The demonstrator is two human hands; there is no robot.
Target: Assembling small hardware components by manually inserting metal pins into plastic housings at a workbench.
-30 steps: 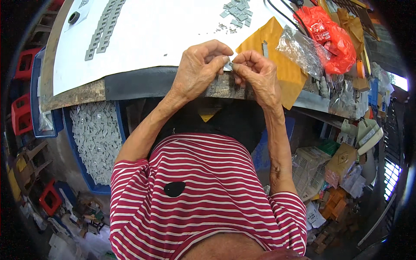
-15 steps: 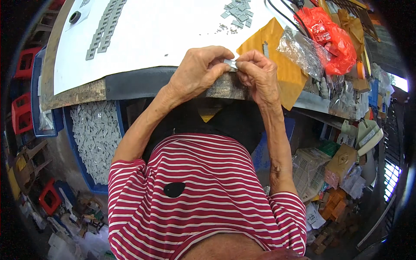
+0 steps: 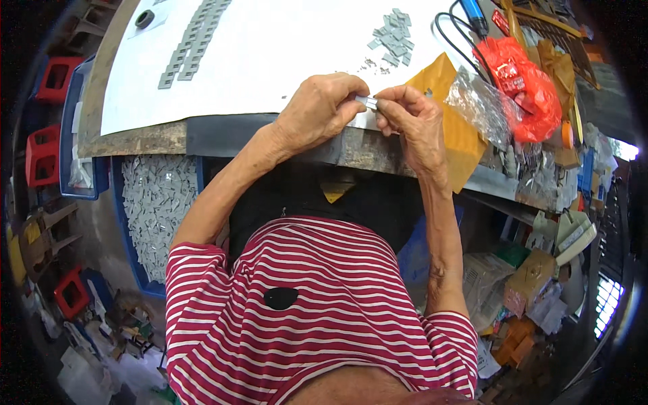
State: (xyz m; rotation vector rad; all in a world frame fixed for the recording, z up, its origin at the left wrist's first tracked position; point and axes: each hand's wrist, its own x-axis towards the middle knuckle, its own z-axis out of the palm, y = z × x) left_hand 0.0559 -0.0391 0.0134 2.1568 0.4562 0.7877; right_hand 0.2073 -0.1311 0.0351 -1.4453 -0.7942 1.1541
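Above the table's front edge, my left hand pinches one end of a small grey plastic piece between thumb and fingertips. My right hand grips the other end, its thumb and forefinger closed on it. Fingertips cover part of the piece. Farther back lies a loose heap of similar grey pieces, with tiny dark bits scattered in front of it. On the left side of the white sheet, two overlapping rows of grey pieces run away from me.
A yellow envelope, clear plastic wrap and a red plastic bag lie on the right. Behind them is a blue-handled tool with a black cable. A dark tape roll sits far left. Below the table stands a blue bin of grey pieces.
The whole view has shifted, so the table and its things appear farther right. Both hands keep hold of the small grey piece, close together.
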